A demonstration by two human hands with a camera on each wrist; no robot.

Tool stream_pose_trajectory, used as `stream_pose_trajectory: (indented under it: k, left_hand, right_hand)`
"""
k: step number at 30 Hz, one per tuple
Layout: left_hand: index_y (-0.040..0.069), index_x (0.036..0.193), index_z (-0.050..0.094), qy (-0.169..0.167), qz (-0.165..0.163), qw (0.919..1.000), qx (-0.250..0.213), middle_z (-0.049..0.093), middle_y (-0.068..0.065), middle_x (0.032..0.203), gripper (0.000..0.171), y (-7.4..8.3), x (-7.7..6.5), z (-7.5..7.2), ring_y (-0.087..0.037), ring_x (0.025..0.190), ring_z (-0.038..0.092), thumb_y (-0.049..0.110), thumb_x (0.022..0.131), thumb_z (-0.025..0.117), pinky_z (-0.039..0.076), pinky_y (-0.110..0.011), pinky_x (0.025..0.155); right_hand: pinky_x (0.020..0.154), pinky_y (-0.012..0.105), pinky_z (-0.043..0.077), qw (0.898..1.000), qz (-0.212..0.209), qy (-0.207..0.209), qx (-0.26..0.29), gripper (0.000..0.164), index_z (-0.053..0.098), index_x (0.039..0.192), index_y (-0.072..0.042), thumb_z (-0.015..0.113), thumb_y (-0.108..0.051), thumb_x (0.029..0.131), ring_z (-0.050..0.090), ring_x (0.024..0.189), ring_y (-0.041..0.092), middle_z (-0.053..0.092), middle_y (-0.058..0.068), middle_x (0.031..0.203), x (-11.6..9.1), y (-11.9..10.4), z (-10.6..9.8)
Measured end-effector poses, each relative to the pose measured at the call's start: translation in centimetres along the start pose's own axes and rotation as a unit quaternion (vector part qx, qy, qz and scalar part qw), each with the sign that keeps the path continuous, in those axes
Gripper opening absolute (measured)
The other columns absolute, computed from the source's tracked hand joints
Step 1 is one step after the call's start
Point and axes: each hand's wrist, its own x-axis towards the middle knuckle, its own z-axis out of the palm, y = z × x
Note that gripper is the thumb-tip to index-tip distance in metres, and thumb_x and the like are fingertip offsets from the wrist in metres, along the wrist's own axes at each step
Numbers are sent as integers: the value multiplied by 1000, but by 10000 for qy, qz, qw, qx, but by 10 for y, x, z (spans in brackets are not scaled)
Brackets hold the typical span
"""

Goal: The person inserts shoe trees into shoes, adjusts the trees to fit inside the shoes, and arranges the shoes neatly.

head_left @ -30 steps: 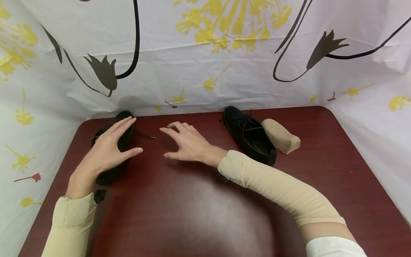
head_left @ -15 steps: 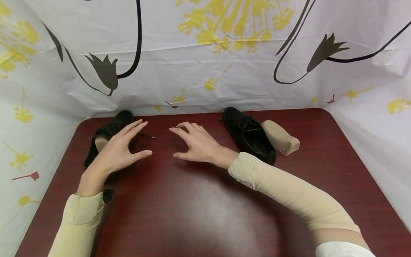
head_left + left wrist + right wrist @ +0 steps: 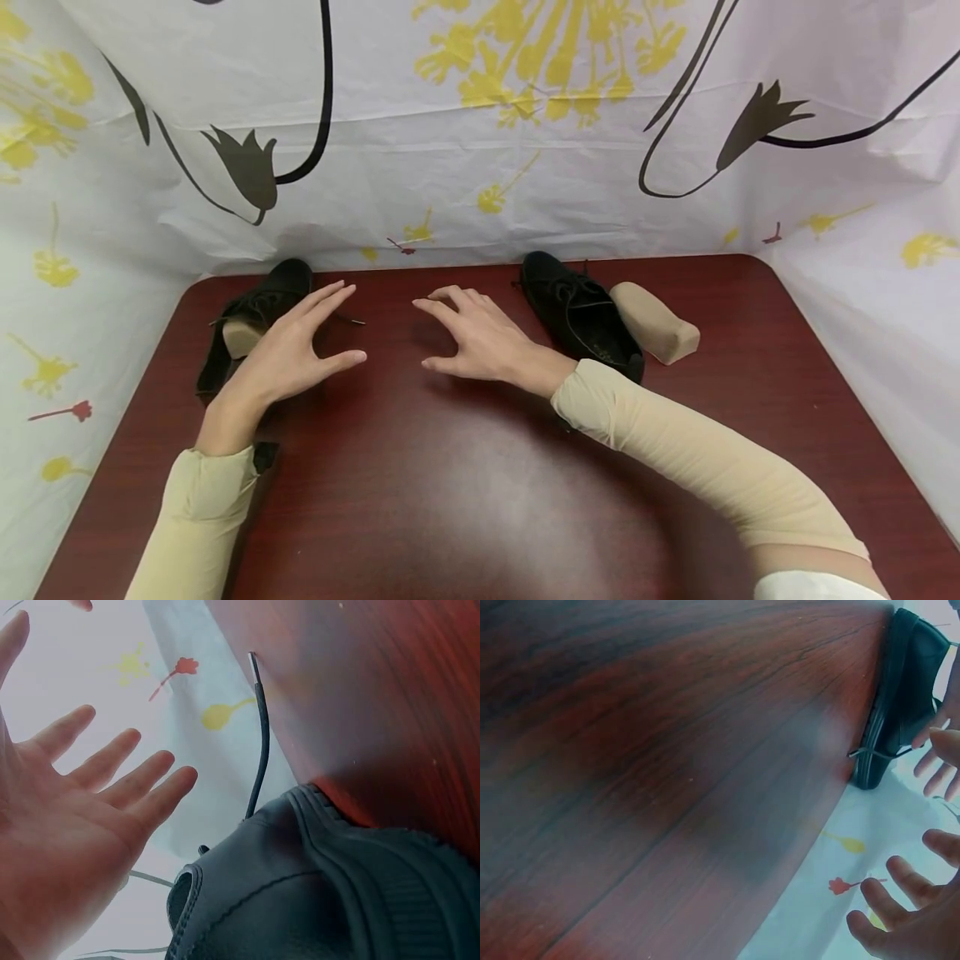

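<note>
In the head view my left hand [image 3: 288, 354] hovers with fingers spread, holding nothing. It partly covers a black lace-up shoe [image 3: 283, 282] at the table's left; a beige foot-shaped insert [image 3: 242, 336] shows in that shoe's opening. My right hand [image 3: 487, 337] is likewise raised and relaxed over the middle, thumb apart from the fingers. A second black lace-up shoe [image 3: 558, 292] lies beyond it to the right, its opening vacant. Against its right side lies another beige insert [image 3: 651, 321]. The left wrist view shows the left shoe [image 3: 255, 900] close up, apart from the palm.
All of it is on a dark red wood-grain table [image 3: 450, 467] with rounded back corners. A white cloth [image 3: 465, 183] with yellow and grey flower prints hangs at the back and both sides. One shoelace [image 3: 262, 750] of the left shoe trails onto the table.
Both hands have drifted to the right, still empty. More of the left shoe and the beige insert inside it has come into sight. The shoes have stayed in place.
</note>
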Motion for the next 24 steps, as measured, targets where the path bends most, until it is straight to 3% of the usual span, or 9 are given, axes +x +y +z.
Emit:
stream_pose_trajectory:
  k: [13,24]
  left_hand:
    - [31,157,31,-70,211,9996,-169,33,-5,159,90,6,8,11,-33,141,37,53,83,77,36,-58,105]
    - [33,157,31,-113,394,9981,-469,33,-3,159,90,20,18,17,-27,142,36,51,82,78,36,-55,107]
  right_hand:
    - [102,43,38,9999,-11,129,104,78,44,150,-24,74,-52,84,49,121,25,44,2,142,-13,8,-5]
    - [101,43,39,9996,62,168,228,77,44,150,-24,74,-51,84,50,120,25,44,2,142,-27,16,-8]
